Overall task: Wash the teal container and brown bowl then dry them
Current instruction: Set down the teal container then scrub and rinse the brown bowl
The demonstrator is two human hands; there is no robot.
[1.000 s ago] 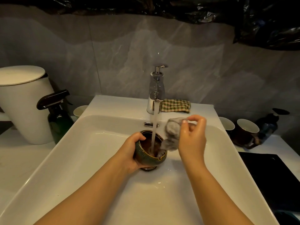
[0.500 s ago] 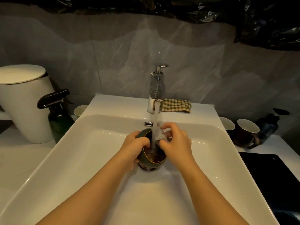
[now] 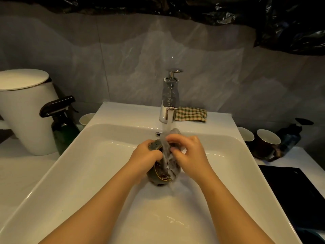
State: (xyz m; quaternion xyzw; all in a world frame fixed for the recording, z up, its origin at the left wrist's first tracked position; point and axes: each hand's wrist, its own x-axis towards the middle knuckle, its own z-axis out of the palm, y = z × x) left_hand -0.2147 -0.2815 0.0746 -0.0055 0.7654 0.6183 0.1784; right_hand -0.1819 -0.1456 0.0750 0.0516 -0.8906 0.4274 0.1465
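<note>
Extends both bare forearms from the near edge, left one from the near left, right one from the near right, converging toward the middle. Wraps the left hand point(image 3: 146, 154) round the left side of the teal container point(image 3: 154, 176), fingers curled over its rim, back of the hand up, wrist nearly straight. Bunches a grey cloth point(image 3: 175, 132) in the right hand point(image 3: 190, 155), fingers bent, knuckles up, fingertips pressing the cloth down into the container's mouth. Angles the right wrist slightly inward. Holds the two hands just beside each other, fingertips nearly meeting across the container.
</note>
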